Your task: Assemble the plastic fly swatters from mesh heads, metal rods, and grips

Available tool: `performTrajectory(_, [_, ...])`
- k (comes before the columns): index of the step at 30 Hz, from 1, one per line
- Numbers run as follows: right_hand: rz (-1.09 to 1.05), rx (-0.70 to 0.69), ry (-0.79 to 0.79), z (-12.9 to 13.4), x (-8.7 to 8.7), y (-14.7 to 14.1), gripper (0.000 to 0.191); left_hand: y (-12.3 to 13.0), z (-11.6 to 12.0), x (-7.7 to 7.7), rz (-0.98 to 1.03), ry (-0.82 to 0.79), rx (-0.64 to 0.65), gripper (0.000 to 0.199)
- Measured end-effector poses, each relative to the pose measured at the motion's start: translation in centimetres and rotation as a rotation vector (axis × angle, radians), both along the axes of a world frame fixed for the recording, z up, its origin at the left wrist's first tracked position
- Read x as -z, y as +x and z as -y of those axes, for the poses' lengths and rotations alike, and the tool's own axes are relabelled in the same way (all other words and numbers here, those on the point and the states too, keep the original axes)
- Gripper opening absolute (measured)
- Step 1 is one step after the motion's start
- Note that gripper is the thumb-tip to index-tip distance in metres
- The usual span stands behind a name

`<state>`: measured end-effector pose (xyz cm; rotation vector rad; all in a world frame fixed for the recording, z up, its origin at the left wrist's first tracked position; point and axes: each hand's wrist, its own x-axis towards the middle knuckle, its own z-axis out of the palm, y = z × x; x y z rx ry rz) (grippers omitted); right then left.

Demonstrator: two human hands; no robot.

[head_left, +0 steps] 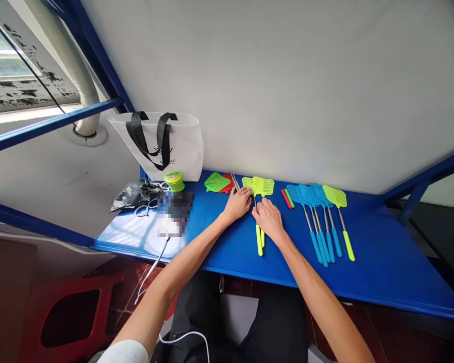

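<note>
Two yellow-green fly swatters (pixel 263 186) lie close together between my hands, their heads overlapping and their handles pointing toward me. My left hand (pixel 238 203) has its fingers closed at the lower edge of the left swatter's head. Just to the right, my right hand (pixel 268 218) is closed around the thin shaft below that head; its fingertips are partly hidden. Thin metal rods (pixel 235 182) lie just beyond my left hand. Beside them are a green swatter head (pixel 216 182) and a red swatter head (pixel 227 187), the red one partly covered.
On the blue table (pixel 378 252), several blue fly swatters (pixel 321 222) and a yellow-green one (pixel 340 219) lie at right. Red and green handles (pixel 287 198) lie nearer. At left are a white bag (pixel 185 146), a green tub (pixel 174 180), scissors (pixel 142 209) and black plastic (pixel 130 196).
</note>
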<state>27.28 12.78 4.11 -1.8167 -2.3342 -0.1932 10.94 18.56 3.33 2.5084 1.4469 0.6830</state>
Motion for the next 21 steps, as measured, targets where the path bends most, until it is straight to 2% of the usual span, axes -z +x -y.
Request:
performTrajectory(7, [-0.131,-0.005,-0.004,-0.3,0.0,0.7,0.032,-0.4,0.2,-0.1,0.098,-0.009,0.003,0.038])
performTrajectory(10, [-0.249,-0.046,-0.019,-0.2,-0.4,1.4,0.035,-0.6,0.1,-0.3,0.266,0.037,-0.045,0.036])
performTrajectory(13, [-0.357,-0.119,-0.030,0.2,-0.9,1.7,0.036,-0.9,-0.4,-0.6,0.534,0.059,-0.161,0.044])
performTrajectory(15, [-0.395,-0.165,-0.018,0.4,-1.3,1.6,0.034,-1.2,-1.0,-0.8,0.752,-0.002,-0.238,0.054])
performTrajectory(17, [-0.401,-0.209,0.000,0.7,-1.6,1.3,0.033,-1.5,-1.7,-0.9,0.982,-0.142,-0.265,0.061])
performTrajectory(21, [-0.385,-0.250,-0.011,1.1,-1.8,0.9,0.033,-2.3,-2.4,-1.1,1.306,-0.399,-0.185,0.063])
